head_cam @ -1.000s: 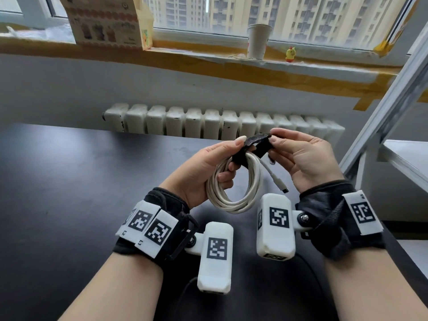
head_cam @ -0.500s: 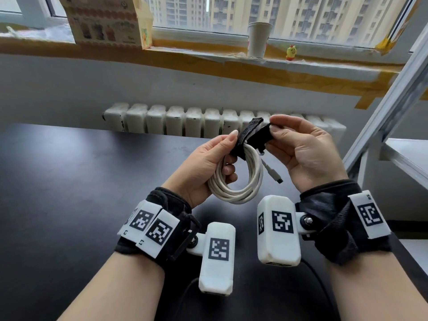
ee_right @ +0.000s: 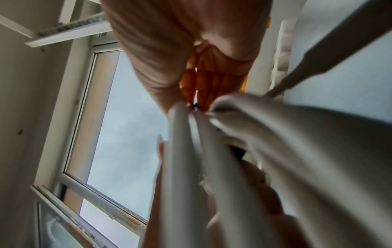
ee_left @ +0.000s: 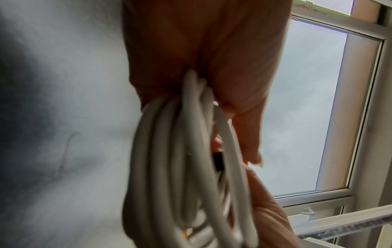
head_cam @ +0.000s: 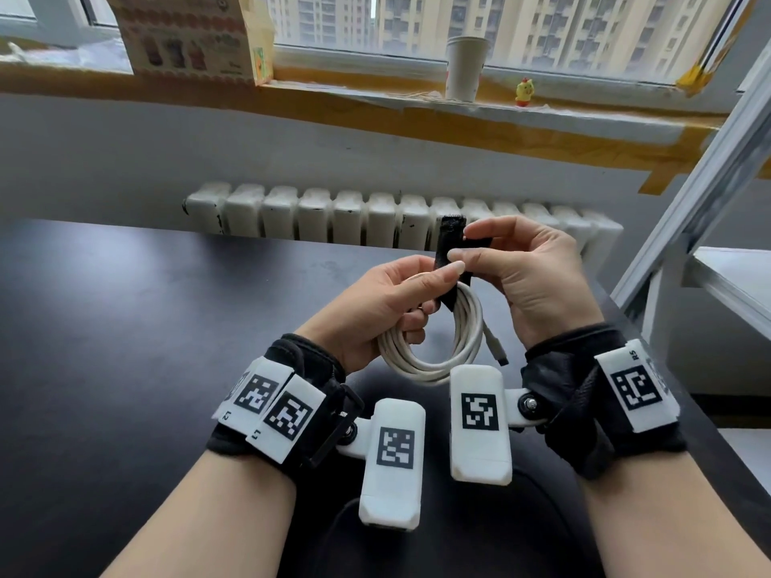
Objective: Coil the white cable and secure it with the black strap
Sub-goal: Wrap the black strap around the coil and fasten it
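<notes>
Above the dark table both hands hold the work up. My left hand grips the top of the coiled white cable, thumb lying over the bundle. The black strap loops round the coil's top and its free end stands upright. My right hand pinches that end between thumb and forefinger. The cable's plug hangs loose by the right wrist. Seen from the left wrist, the cable loops fill the middle under the left hand. The right wrist view has blurred cable strands below the right hand.
A white radiator runs behind the table's far edge. On the windowsill stand a paper cup, a cardboard box and a small yellow toy. A white metal frame with a shelf rises at the right.
Both hands have lifted a little with the coil. The right hand has drawn the strap's free end up from lying across the coil to standing upright.
</notes>
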Motion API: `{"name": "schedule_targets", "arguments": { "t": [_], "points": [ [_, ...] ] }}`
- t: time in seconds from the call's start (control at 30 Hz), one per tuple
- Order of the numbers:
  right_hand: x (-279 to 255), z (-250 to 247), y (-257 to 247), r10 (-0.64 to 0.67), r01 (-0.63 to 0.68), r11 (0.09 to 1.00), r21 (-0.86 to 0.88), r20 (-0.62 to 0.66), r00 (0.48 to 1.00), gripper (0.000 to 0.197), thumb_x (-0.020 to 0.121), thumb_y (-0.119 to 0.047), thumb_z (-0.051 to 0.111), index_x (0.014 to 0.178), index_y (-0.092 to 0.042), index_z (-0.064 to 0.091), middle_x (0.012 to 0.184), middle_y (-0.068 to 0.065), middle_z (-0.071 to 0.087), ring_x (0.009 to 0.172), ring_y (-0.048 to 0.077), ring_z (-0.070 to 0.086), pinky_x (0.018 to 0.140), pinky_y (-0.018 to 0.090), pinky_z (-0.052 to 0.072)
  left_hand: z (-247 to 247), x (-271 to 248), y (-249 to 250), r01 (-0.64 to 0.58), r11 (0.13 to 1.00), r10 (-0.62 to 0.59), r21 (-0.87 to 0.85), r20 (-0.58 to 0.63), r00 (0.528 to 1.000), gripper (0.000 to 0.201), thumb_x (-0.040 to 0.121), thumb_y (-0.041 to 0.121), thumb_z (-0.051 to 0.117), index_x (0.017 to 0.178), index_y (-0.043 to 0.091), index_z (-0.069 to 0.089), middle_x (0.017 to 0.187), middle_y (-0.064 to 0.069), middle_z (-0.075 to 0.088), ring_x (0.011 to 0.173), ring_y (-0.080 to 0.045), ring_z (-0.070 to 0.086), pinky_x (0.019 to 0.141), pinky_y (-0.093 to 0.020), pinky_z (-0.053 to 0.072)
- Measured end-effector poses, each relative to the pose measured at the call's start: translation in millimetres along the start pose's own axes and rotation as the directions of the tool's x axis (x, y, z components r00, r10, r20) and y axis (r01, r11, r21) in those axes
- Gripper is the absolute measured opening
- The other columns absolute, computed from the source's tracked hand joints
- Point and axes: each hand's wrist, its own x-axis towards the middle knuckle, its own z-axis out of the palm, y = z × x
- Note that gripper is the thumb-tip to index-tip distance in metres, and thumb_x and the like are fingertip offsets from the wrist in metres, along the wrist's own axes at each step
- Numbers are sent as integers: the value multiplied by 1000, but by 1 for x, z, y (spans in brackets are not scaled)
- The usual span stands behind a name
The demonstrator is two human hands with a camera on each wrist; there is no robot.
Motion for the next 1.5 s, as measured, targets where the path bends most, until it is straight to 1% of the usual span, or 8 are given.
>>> {"name": "schedule_targets", "arguments": {
  "t": [0.23, 0.37, 0.63, 0.8, 0.9, 1.1, 1.23, 1.5],
  "points": [
    [-1, 1, -3, 18, -18, 997, 69, -2, 1000, 17, 70, 7, 71, 71, -10, 68, 63, 1, 69, 64, 17, 67, 70, 31, 58, 0, 3, -2, 3, 1000, -4, -1, -135, 991, 10, 91, 24, 56, 91, 14, 55, 66, 1, 47, 48, -4, 40, 42, -16, 38],
    [-2, 3, -6, 22, -20, 992, 121, -9, 1000, 27, 70, 6, 71, 89, -12, 67, 69, 3, 66, 66, 18, 67, 71, 32, 59, 0, 4, -1, -9, 998, 0, -56, -168, 986, 12, 93, 24, 53, 90, 13, 54, 66, -1, 46, 45, -5, 41, 41, -16, 39],
    [-11, 8, -16, -20, 18, 1000, 14, 201, 979, 43, 62, 5, 75, 100, -12, 64, 73, 12, 69, 64, 17, 68, 59, 24, 54, -2, 6, -3, -46, 999, 36, -27, -293, 955, 10, 92, 19, 54, 89, 10, 54, 66, -3, 48, 39, -4, 40, 39, -17, 39],
    [-14, 17, -11, -58, 88, 991, -97, 278, 959, 42, 58, 4, 78, 95, -13, 66, 76, 23, 69, 72, 39, 67, 71, 38, 59, -5, 8, -4, -81, 996, 54, -50, -405, 913, 12, 91, 16, 55, 99, 6, 51, 71, -8, 48, 35, -2, 35, 37, -16, 37],
    [-14, 18, -10, -67, 108, 985, -135, 283, 957, 42, 63, 12, 75, 97, -9, 65, 82, 24, 71, 79, 42, 68, 74, 34, 58, -4, 7, -3, -76, 986, 15, -147, -379, 925, 12, 92, 16, 54, 98, 6, 51, 63, -2, 46, 38, -3, 34, 37, -15, 35],
    [-14, 18, -7, -73, 133, 974, -182, 307, 949, 45, 62, 14, 75, 96, -13, 65, 82, 13, 74, 75, 23, 72, 75, 30, 58, -6, 7, -4, -40, 964, -45, -261, -311, 949, 8, 89, 15, 57, 91, 8, 53, 52, 5, 48, 39, -3, 35, 38, -14, 34],
    [-16, 17, -10, -36, 125, 967, -223, 366, 930, 43, 65, 6, 77, 102, -14, 66, 80, 13, 75, 73, 21, 72, 70, 25, 55, -8, 6, -5, -45, 972, -30, -229, -312, 950, 8, 87, -2, 54, 83, 6, 56, 47, 4, 51, 37, -3, 40, 37, -14, 36],
    [-18, 13, -27, -138, 144, 990, 4, 323, 936, 33, 79, -14, 64, 112, -18, 64, 86, 13, 75, 74, 27, 72, 64, 31, 58, -12, 9, -5, -73, 974, -3, -213, -337, 942, 14, 84, -5, 57, 75, 7, 56, 67, -5, 47, 34, -1, 34, 36, -13, 32]
  ]
}}
